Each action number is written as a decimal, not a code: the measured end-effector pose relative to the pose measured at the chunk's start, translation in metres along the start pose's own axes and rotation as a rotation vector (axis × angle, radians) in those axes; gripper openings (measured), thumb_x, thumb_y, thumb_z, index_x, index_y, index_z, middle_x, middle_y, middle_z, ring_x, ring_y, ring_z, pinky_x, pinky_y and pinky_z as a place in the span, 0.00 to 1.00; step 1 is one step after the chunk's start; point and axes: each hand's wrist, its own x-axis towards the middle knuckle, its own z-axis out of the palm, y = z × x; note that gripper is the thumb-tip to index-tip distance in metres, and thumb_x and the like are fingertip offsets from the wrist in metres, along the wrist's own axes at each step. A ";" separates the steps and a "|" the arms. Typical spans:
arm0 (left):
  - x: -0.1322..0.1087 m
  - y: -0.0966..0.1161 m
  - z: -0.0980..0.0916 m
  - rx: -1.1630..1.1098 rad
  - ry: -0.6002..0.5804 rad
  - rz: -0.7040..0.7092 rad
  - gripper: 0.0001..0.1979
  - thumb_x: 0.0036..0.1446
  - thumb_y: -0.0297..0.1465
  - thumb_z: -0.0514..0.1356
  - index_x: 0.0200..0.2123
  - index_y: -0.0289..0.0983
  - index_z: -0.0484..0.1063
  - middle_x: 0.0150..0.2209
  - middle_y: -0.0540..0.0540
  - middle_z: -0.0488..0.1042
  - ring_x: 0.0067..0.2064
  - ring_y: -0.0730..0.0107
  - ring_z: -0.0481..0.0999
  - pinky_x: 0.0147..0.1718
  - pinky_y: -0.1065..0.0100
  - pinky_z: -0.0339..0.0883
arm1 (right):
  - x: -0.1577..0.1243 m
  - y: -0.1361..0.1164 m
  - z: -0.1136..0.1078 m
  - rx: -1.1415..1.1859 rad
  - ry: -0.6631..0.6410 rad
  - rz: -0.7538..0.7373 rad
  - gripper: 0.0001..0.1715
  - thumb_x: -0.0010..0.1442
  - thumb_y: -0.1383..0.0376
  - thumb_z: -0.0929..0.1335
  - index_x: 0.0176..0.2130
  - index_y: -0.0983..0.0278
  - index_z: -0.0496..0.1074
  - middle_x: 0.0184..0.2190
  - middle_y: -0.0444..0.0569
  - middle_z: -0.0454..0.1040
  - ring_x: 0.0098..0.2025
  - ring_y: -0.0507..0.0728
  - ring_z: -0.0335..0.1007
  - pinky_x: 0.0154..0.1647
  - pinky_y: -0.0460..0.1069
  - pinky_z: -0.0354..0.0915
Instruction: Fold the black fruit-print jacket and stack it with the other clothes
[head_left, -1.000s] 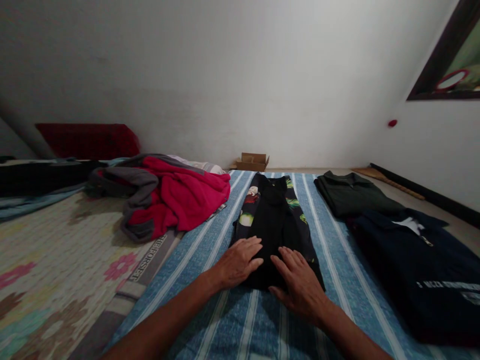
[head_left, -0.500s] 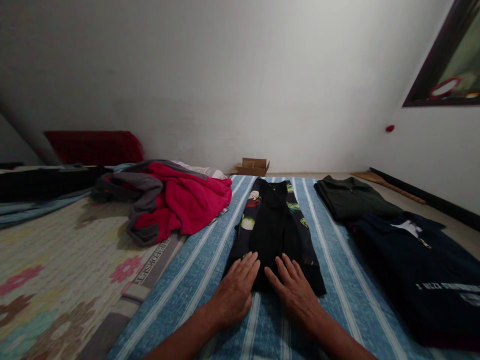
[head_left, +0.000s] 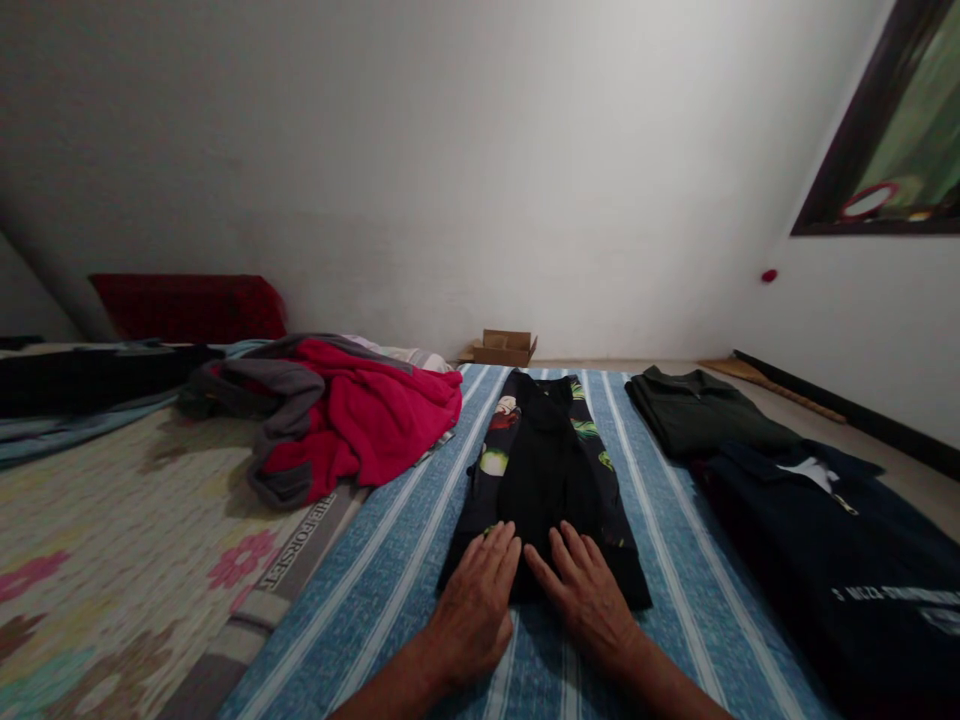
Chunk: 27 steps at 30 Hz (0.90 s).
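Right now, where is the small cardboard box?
In the head view, the cardboard box sits on the floor by the far wall, near the middle, just beyond the far end of the black printed garment and the striped blue sheet.

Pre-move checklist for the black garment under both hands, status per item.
1. The left hand and the right hand rest on the near end of the black garment: ok.
2. Their fingers lie flat, pinching no cloth: ok.
3. It lies straight along the striped sheet: ok.
4. Apart from the navy shirt to its right: ok.
5. Apart from the red and grey pile to its left: ok.
6. Underside folds even: cannot tell, hidden.
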 end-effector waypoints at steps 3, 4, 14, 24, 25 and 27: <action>0.001 0.000 -0.001 -0.005 0.019 -0.007 0.42 0.41 0.23 0.52 0.63 0.30 0.48 0.66 0.37 0.46 0.66 0.56 0.42 0.62 0.51 0.45 | 0.005 0.000 -0.002 0.029 -0.032 0.020 0.24 0.63 0.66 0.62 0.58 0.57 0.62 0.52 0.57 0.68 0.56 0.66 0.61 0.51 0.59 0.60; 0.002 0.001 -0.001 -0.002 0.031 -0.016 0.41 0.42 0.23 0.52 0.63 0.30 0.48 0.66 0.37 0.47 0.66 0.56 0.43 0.62 0.51 0.45 | 0.007 0.000 -0.002 0.041 -0.042 0.035 0.24 0.62 0.66 0.63 0.58 0.57 0.62 0.52 0.57 0.69 0.56 0.66 0.61 0.51 0.58 0.60; 0.013 0.007 0.030 0.180 0.291 -0.032 0.33 0.47 0.19 0.49 0.60 0.25 0.55 0.61 0.32 0.58 0.64 0.53 0.53 0.59 0.54 0.55 | 0.006 -0.012 0.015 0.045 0.216 0.146 0.18 0.61 0.66 0.64 0.51 0.57 0.69 0.47 0.53 0.71 0.53 0.65 0.63 0.49 0.57 0.60; 0.020 0.000 0.030 0.238 0.327 0.010 0.27 0.50 0.17 0.45 0.55 0.27 0.64 0.56 0.33 0.66 0.59 0.57 0.63 0.55 0.56 0.61 | 0.004 -0.018 0.022 0.041 0.262 0.167 0.20 0.61 0.68 0.60 0.53 0.62 0.67 0.50 0.58 0.70 0.55 0.66 0.60 0.52 0.59 0.55; 0.020 0.001 0.029 0.238 0.319 0.007 0.27 0.50 0.17 0.45 0.55 0.27 0.64 0.56 0.33 0.66 0.59 0.56 0.63 0.55 0.56 0.61 | 0.004 -0.018 0.021 0.036 0.257 0.163 0.21 0.61 0.68 0.61 0.53 0.62 0.67 0.50 0.58 0.70 0.55 0.66 0.60 0.52 0.59 0.55; 0.021 0.001 0.026 0.239 0.299 0.005 0.27 0.50 0.18 0.46 0.55 0.27 0.64 0.56 0.33 0.66 0.59 0.56 0.64 0.55 0.57 0.61 | 0.005 -0.018 0.021 0.029 0.246 0.155 0.21 0.60 0.69 0.61 0.53 0.63 0.66 0.51 0.59 0.69 0.55 0.66 0.60 0.52 0.59 0.55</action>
